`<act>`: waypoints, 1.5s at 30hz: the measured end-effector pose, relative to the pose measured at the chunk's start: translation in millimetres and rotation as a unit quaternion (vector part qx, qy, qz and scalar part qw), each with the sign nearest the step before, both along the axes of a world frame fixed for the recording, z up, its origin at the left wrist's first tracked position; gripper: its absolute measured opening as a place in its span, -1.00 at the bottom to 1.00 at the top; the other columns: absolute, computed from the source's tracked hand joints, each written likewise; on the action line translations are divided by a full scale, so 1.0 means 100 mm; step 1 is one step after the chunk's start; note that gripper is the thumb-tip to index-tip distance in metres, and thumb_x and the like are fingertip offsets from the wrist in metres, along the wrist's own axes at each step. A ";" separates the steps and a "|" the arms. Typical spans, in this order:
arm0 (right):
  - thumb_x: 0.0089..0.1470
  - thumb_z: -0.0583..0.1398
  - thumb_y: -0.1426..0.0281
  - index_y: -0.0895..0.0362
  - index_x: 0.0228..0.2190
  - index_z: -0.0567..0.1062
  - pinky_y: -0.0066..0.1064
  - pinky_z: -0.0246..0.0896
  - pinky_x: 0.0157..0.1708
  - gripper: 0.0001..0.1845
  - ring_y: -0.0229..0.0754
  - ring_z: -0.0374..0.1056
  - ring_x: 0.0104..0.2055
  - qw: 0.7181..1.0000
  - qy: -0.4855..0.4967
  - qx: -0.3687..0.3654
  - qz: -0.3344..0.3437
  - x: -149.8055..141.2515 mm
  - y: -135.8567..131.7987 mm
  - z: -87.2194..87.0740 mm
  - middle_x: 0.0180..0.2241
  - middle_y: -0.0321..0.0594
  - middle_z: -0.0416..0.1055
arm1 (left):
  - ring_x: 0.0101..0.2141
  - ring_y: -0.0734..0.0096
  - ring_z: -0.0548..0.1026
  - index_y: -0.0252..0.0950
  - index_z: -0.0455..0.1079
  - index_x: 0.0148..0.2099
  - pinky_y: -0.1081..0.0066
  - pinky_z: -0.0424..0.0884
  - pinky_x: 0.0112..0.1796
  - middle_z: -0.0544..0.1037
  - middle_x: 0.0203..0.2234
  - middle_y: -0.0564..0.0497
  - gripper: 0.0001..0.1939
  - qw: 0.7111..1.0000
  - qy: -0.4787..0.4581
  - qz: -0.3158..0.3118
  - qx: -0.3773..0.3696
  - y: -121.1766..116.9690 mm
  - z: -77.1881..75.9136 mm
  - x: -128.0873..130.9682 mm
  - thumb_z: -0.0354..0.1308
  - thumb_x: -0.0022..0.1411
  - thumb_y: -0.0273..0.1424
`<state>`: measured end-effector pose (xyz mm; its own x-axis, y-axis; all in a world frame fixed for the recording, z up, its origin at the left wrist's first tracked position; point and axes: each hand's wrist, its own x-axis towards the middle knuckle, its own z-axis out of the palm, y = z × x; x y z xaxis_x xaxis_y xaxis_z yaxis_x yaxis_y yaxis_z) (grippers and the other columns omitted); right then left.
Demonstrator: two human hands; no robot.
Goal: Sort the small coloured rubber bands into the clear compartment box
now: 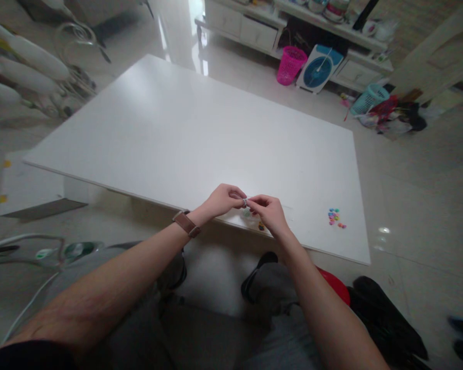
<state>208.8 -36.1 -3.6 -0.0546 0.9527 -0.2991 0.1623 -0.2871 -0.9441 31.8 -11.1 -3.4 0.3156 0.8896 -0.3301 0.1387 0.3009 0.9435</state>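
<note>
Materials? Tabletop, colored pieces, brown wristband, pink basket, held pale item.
Tabletop: smooth, semi-gloss white, maybe laminate or painted board; it shows soft reflections.
Colored pieces: likely plastic, from the bright mixed colors; finish too small to tell.
Brown wristband: perhaps leather or imitation, from its matte look.
Pink basket: probably plastic; perforated, evenly vivid wall.
Held pale item: too small to tell.

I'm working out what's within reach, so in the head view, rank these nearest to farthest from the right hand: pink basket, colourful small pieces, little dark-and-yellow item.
1. Little dark-and-yellow item: close by the right hand, near the table edge.
2. Colourful small pieces: on the table, to the right.
3. Pink basket: beyond the table's far side.
</note>
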 end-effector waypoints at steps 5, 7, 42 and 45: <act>-0.19 0.43 0.08 0.18 -0.44 0.65 -0.40 0.23 -0.46 -0.59 -0.23 0.34 -0.49 1.000 -0.001 -0.005 0.009 -0.01 -0.01 -0.01 -0.49 -0.16 0.54 | -0.47 0.45 0.58 -0.42 0.57 -0.28 0.50 0.44 -0.38 0.63 -0.54 -0.04 -0.85 1.000 0.001 0.001 -0.020 -0.01 0.02 0.01 0.26 0.06 -0.65; -0.17 0.43 0.10 0.18 -0.41 0.66 -0.39 0.24 -0.43 -0.61 -0.22 0.36 -0.46 1.000 -0.013 -0.002 0.016 0.00 -0.02 -0.01 -0.46 -0.14 0.56 | -0.48 0.47 0.57 -0.43 0.57 -0.27 0.50 0.45 -0.37 0.62 -0.56 -0.02 -0.84 1.000 -0.008 0.004 -0.030 -0.01 0.05 0.02 0.23 0.07 -0.67; -0.02 0.36 0.19 0.17 -0.39 0.61 -0.40 0.22 -0.40 -0.72 -0.21 0.38 -0.42 0.990 -0.105 0.077 0.047 0.02 -0.03 -0.03 -0.45 -0.18 0.55 | -0.54 0.47 0.52 -0.36 0.44 -0.30 0.54 0.33 -0.49 0.59 -0.59 -0.02 -0.93 0.998 -0.005 -0.063 0.010 -0.03 -0.01 -0.02 0.25 0.12 -0.49; -0.02 0.35 0.21 0.16 -0.39 0.61 -0.40 0.23 -0.40 -0.74 -0.20 0.38 -0.42 0.990 -0.102 0.086 0.044 0.02 -0.03 -0.04 -0.44 -0.18 0.55 | -0.53 0.45 0.53 -0.34 0.42 -0.30 0.54 0.32 -0.49 0.61 -0.57 -0.05 -0.92 0.998 -0.006 -0.067 0.016 -0.04 -0.03 -0.02 0.25 0.13 -0.46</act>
